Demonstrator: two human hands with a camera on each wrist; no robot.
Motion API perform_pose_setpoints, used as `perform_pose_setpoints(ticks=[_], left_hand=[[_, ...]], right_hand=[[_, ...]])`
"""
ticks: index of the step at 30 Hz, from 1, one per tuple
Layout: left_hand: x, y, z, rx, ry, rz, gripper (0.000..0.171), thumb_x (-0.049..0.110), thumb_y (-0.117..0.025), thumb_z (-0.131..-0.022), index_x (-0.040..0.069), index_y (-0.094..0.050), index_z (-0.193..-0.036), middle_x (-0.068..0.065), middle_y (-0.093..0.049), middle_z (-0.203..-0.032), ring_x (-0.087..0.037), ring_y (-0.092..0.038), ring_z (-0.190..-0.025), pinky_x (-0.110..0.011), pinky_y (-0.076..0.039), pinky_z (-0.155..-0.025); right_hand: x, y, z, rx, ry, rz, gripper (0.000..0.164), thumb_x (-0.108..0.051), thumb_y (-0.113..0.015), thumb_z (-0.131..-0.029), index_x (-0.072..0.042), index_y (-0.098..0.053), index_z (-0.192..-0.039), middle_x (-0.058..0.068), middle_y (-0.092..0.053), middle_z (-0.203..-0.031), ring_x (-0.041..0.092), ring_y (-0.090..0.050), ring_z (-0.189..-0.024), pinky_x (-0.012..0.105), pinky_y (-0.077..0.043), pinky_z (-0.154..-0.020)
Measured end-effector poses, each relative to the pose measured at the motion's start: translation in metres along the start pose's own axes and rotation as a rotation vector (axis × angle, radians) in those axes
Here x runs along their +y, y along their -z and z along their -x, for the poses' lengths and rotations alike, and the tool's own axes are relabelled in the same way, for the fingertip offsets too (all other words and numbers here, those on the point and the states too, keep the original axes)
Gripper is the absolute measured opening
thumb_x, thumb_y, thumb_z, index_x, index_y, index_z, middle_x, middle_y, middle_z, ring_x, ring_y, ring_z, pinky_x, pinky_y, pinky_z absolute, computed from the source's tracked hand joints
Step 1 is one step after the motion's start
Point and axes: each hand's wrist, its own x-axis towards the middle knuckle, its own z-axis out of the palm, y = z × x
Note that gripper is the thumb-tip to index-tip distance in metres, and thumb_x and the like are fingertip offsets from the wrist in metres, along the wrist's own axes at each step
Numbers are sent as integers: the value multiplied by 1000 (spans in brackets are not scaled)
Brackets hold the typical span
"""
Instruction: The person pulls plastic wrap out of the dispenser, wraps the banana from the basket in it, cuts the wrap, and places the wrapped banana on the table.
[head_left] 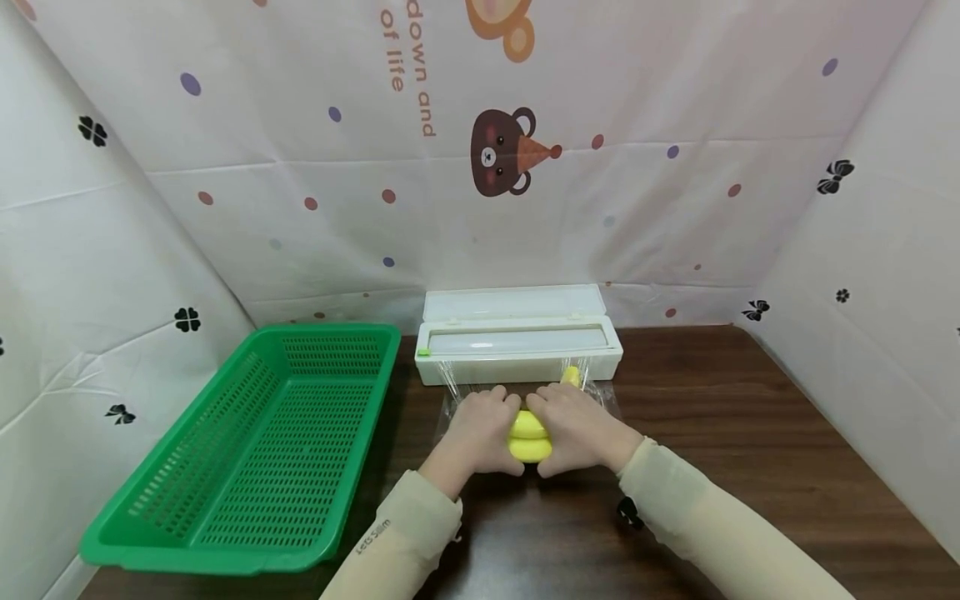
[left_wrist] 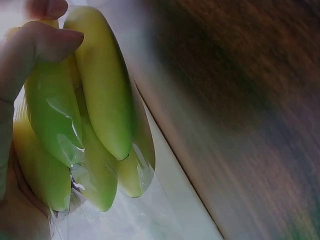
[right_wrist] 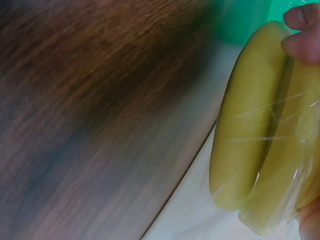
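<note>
A bunch of yellow bananas lies between the two hands at the middle of the table, partly covered by clear cling film. My left hand grips its left side, and in the left wrist view several greenish-yellow bananas show under the film with the thumb laid over them. From the right, my right hand holds the bunch, a yellow tip sticking out beyond it; the right wrist view shows wrinkled film over the bananas. The film stretches back to a white cling film dispenser, whose lid stands open.
To the left stands a green perforated plastic basket. The brown wooden table extends right of the hands. Patterned white cloth closes off the back and both sides. A small black item hangs at the right cuff.
</note>
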Motion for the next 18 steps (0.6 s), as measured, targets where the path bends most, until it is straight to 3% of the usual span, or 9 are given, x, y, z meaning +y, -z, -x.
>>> perform_pose_setpoints(ticks=[18], left_hand=[[4,5,2,-52,4,97,59,55,-77,-53,15,-57,-91,4,-49,-75,-10,-45,-61,-24,-39,-53]], right_hand=[[-2,5,3,-70,-8,-96,49,-43,-76,-50,-16,-54,-84,-12,-41,-70,7,-39,-65,26,-40,-69]])
